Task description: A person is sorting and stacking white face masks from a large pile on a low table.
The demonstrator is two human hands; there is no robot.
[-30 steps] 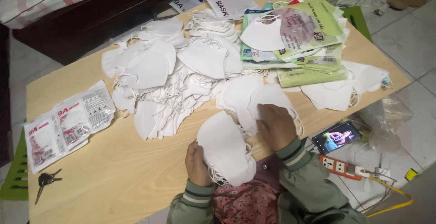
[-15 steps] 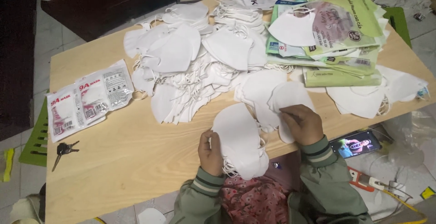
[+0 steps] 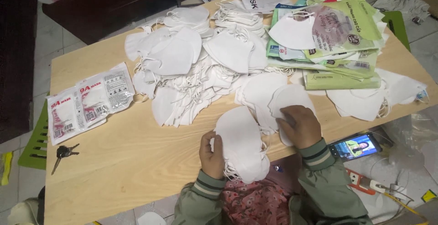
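Observation:
My left hand [image 3: 211, 155] grips the left edge of a stack of folded white face masks [image 3: 242, 143] at the near edge of the wooden table [image 3: 132, 156]. My right hand [image 3: 299, 125] lies palm down on a single white mask [image 3: 287, 102] just to the right of that stack, its fingers pressing on it. A big loose heap of white masks with ear loops [image 3: 196, 65] spreads across the middle of the table beyond both hands.
Two sealed mask packets [image 3: 86, 99] lie at the left, with a bunch of keys [image 3: 64, 153] near them. A pile of green packets [image 3: 337, 38] sits at the far right, more masks [image 3: 369, 98] below it. A lit phone [image 3: 357, 146] and a power strip [image 3: 365, 183] lie off the table's right side.
The view has shifted so everything sits further right and lower. My right hand stays on the single mask, and my left hand keeps its hold on the stack.

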